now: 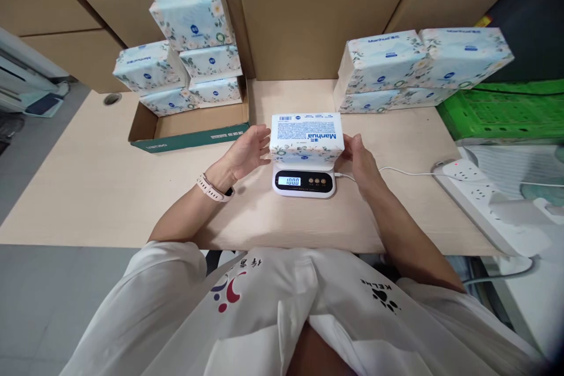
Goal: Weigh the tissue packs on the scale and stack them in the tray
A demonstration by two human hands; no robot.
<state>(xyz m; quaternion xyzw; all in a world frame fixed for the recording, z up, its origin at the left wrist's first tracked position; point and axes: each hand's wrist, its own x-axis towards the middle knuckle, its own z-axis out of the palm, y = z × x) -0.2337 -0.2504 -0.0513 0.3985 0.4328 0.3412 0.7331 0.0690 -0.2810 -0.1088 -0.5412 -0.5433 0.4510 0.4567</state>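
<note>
A tissue pack (306, 135), pale blue and white with printed flowers, rests on a white digital scale (304, 191). The scale's lit display appears to read 100.0. At the pack's left side is my left hand (247, 155), fingers spread and curved beside it. My right hand (362, 167) stands at the opposite side, thumb up and fingers apart, its fingertips partly hidden by the pack. Whether the fingertips touch the wrapper I cannot tell. The pack covers the scale's platform.
An open cardboard tray (189, 140) with several stacked tissue packs (194, 20) stands at the back left. More packs (383, 61) are stacked at the back right, beside a green crate (506, 108). A white cable (405, 173) runs toward a power strip (480, 194). Cardboard boxes (304, 23) line the back.
</note>
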